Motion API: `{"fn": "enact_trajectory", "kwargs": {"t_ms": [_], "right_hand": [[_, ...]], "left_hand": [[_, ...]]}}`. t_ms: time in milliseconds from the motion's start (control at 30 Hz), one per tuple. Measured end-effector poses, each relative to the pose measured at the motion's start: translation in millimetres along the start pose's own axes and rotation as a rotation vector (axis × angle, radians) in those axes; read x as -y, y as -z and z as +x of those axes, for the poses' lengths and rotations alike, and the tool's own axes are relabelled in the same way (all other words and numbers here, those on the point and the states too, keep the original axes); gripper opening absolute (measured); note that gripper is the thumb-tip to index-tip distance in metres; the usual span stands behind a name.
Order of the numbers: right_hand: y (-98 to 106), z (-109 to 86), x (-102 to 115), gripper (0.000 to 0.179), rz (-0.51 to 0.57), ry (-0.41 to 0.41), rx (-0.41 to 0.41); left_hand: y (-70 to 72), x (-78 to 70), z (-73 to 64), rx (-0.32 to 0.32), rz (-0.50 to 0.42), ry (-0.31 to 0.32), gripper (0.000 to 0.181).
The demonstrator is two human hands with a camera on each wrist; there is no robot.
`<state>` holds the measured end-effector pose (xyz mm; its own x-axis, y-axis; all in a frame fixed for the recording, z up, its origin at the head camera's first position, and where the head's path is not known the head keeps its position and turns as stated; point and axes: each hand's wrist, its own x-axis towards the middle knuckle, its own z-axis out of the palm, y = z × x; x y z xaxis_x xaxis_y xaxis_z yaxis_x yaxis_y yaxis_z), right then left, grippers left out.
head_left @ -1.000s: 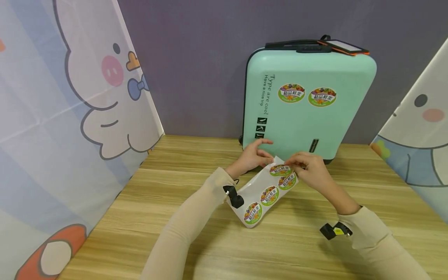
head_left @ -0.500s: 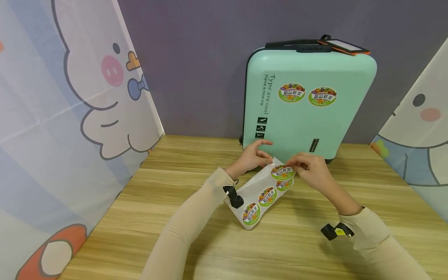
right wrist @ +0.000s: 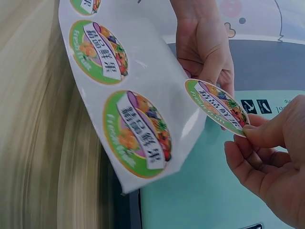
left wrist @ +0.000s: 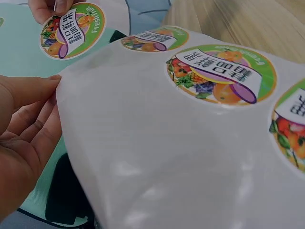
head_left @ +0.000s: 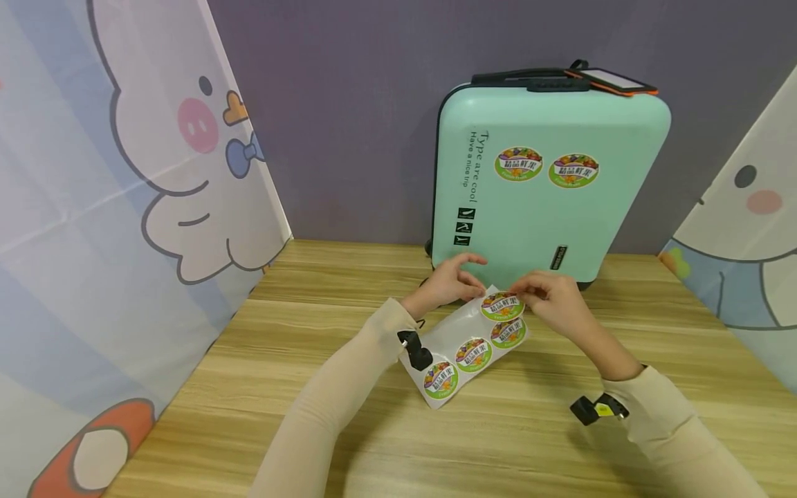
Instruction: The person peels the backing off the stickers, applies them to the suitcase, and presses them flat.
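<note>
My left hand (head_left: 443, 282) pinches the upper corner of a white sticker sheet (head_left: 447, 334) between thumb and fingers. Three oval fruit stickers show on the sheet, among them one in the middle (head_left: 474, 355). Between the thumb and forefinger of my right hand (head_left: 553, 299) is a loose oval fruit sticker (right wrist: 217, 107), held by its edge. In the left wrist view that sticker is apart from the sheet. A mint-green suitcase (head_left: 529, 221) stands upright right behind both hands. Its front bears two matching stickers, a left one (head_left: 519, 164) and a right one (head_left: 573, 171).
The suitcase stands on a wood-grain table (head_left: 299, 290) against a dark grey back wall (head_left: 349, 124). A luggage tag (head_left: 613, 81) with an orange edge lies by its top handle. Cartoon-printed cloths hang at the left (head_left: 156, 228) and right (head_left: 747, 235).
The sticker in my right hand has come off the sheet. The sheet's free end has swung slightly down and left, and its lower stickers show more fully. Both hands have barely moved.
</note>
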<state>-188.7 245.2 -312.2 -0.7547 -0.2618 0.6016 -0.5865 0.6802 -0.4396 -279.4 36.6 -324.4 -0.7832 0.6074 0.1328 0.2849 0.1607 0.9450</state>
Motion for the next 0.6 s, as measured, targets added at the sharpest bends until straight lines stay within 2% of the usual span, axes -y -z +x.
{"fn": "enact_trajectory", "kwargs": {"t_ms": [333, 600], "right_hand": [[-0.1, 0.1, -1.3, 0.016, 0.046, -0.116, 0.057], [3.3, 0.2, -1.7, 0.014, 0.064, -0.190, 0.082]], "left_hand": [[1.7, 9.7, -0.2, 0.064, 0.080, 0.037, 0.051], [1.7, 21.9, -2.8, 0.131, 0.223, -0.001, 0.046]]}}
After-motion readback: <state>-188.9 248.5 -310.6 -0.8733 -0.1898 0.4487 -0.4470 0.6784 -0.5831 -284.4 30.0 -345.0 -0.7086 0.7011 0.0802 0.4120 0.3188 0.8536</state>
